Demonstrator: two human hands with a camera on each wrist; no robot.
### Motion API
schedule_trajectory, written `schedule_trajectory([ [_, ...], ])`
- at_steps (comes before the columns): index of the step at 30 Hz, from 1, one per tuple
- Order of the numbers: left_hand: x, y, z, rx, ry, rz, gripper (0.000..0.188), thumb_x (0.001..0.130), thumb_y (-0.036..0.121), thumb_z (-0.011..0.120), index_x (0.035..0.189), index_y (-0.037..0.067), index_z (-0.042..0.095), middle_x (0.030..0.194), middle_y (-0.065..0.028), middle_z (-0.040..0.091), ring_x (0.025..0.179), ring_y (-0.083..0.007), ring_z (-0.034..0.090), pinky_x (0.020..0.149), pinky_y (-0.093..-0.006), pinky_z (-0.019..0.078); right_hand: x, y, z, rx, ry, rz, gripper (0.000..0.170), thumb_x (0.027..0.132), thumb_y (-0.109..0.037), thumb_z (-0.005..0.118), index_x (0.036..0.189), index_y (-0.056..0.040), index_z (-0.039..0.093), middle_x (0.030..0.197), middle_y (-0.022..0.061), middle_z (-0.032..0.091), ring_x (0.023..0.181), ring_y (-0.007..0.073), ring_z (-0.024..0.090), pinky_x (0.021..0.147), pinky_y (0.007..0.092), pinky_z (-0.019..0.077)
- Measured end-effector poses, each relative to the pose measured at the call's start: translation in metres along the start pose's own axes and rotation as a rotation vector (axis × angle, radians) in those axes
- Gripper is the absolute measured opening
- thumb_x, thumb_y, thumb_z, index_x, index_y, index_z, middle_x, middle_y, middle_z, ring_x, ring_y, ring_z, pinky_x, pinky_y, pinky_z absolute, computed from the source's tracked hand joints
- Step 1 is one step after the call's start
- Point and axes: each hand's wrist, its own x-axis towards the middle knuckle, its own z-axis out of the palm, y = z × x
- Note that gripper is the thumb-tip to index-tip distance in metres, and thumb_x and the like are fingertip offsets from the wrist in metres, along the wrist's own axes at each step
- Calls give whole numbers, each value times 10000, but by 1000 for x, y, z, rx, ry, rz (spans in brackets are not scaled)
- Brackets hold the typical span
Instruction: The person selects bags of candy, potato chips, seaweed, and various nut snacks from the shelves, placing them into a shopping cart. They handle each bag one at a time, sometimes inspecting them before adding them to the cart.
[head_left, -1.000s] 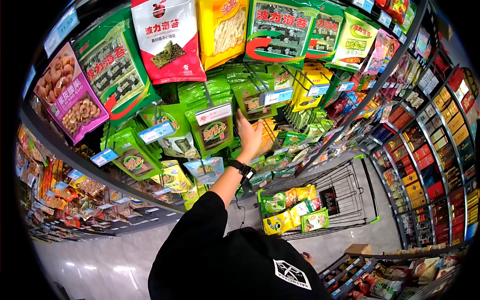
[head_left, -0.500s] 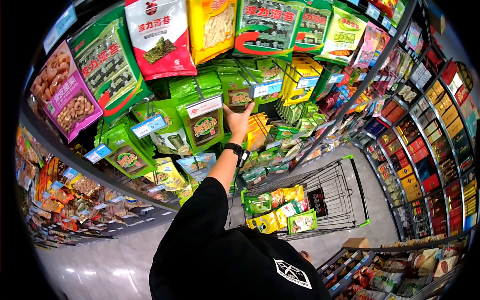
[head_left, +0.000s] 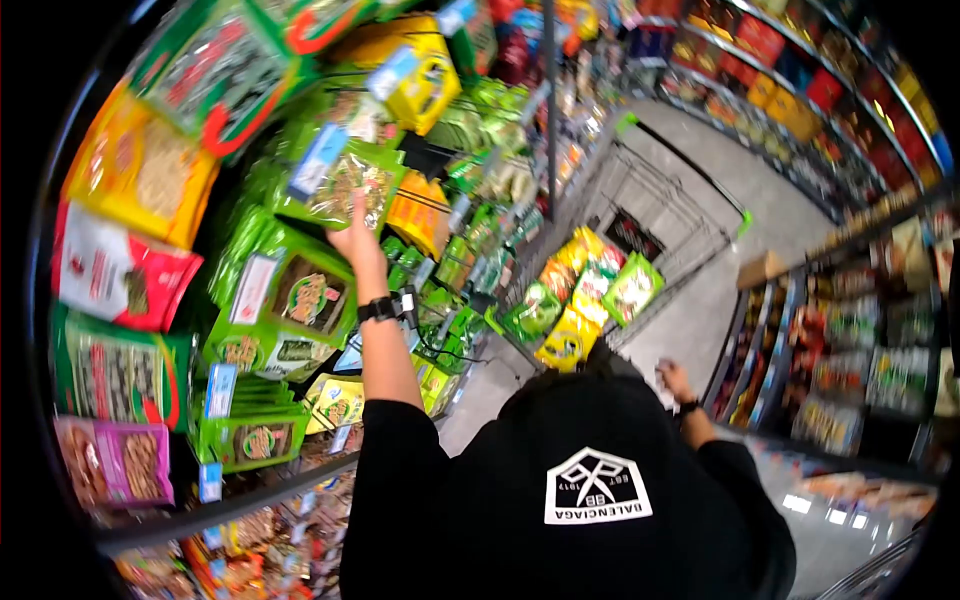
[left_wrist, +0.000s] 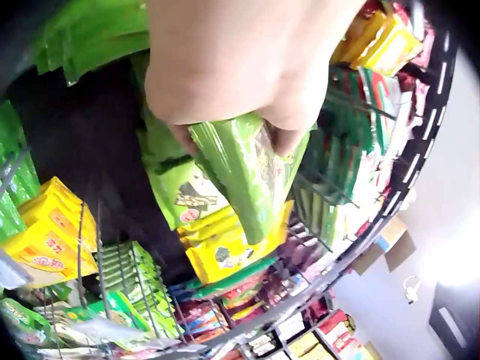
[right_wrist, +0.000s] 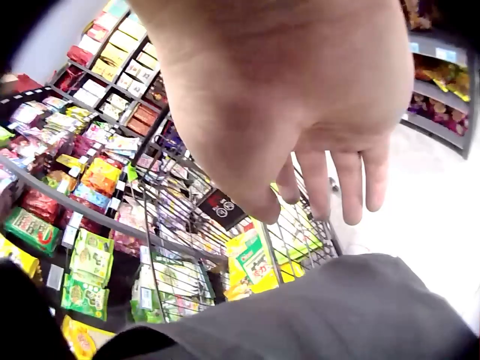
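My left hand pinches a green snack packet with a clear window in front of the hanging rack. In the left wrist view the same packet hangs below the fingers, its narrow side toward the camera. Green packets with brown windows hang close beside that hand. On the other side of the body, my right hand is held low and away from the shelves. Its fingers hang relaxed in the right wrist view, holding nothing.
A wire shopping cart stands ahead, with several yellow and green snack bags at its near end. Yellow packets hang farther along the rack. Another stocked shelf and a cardboard box are on the right.
My left hand has gone from reaching among the hanging green packets to holding one. The head view has swung round, so the cart and my right hand show more fully.
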Motion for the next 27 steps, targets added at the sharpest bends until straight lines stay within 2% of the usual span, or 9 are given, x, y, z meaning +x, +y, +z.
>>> schedule_trajectory([
  [6, -59, 45, -17, -385, -240, -430, 490, 928, 236, 720, 1352, 61, 549, 1345, -103, 589, 1166, -224, 598, 982, -386, 498, -9, -100, 5, -60, -65, -239, 519, 951, -249, 645, 1401, -55, 478, 1080, 139, 677, 869, 176, 614, 745, 325, 519],
  [8, -80, 62, -17, -469, -217, -521, 455, 954, 308, 680, 1328, 71, 571, 1310, -61, 615, 1152, -195, 597, 987, -379, 470, -26, -160, 9, -136, -43, -293, 509, 918, -251, 677, 1350, -22, 536, 1145, 173, 683, 1068, 259, 653, 913, 363, 512],
  [10, -91, 73, -21, -458, -115, -552, 415, 957, 304, 673, 1296, 73, 609, 1260, -46, 655, 1123, -173, 598, 971, -350, 453, -36, -206, 16, -144, -81, -356, 513, 922, -241, 684, 1360, -24, 529, 1187, 172, 661, 1049, 241, 645, 919, 362, 512],
  [14, -94, 99, -24, -376, -135, -560, 361, 958, 284, 675, 1273, 111, 636, 1215, -49, 681, 1065, -187, 641, 930, -372, 499, -54, -276, 39, -133, -127, -439, 518, 930, -264, 668, 1380, -49, 527, 1198, 191, 661, 1072, 279, 653, 931, 377, 517],
  [18, -128, 119, 14, 172, -156, -367, 717, 869, 111, 767, 1468, 8, 385, 1393, -203, 532, 1191, -293, 593, 953, -391, 554, -74, -325, 55, -313, -219, -578, 538, 942, -309, 653, 1401, -67, 512, 1256, 229, 637, 1136, 363, 633, 963, 401, 506],
  [20, -148, 91, 9, 337, -241, -268, 753, 831, 74, 792, 1460, -5, 385, 1406, -193, 507, 1181, -285, 587, 971, -395, 534, -82, -345, 65, -322, -317, -548, 611, 947, -380, 656, 1432, -55, 476, 1328, 230, 596, 1217, 348, 588, 1012, 395, 475],
  [22, -176, 55, -3, 316, -446, -295, 736, 812, 59, 804, 1427, -18, 407, 1399, -172, 502, 1177, -257, 581, 989, -382, 512, -77, -341, 83, -219, -394, -698, 709, 944, -436, 663, 1477, -42, 411, 1389, 212, 550, 1269, 310, 542, 1055, 380, 436],
  [24, -213, 37, -2, 253, -570, -544, 724, 781, 60, 831, 1383, -22, 437, 1352, -167, 540, 1161, -248, 591, 1000, -373, 497, -97, -368, 85, 86, -658, -509, 805, 936, -347, 707, 1554, -60, 277, 1487, 156, 453, 1354, 238, 439, 1130, 365, 361],
  [27, -250, 20, 4, 260, -850, -639, 636, 762, 83, 852, 1292, -16, 513, 1190, -115, 649, 1055, -188, 640, 948, -339, 508, -104, -372, 107, 507, -642, -520, 769, 918, -242, 741, 1526, -40, 317, 1471, 123, 473, 1296, 200, 493, 1093, 348, 400],
])
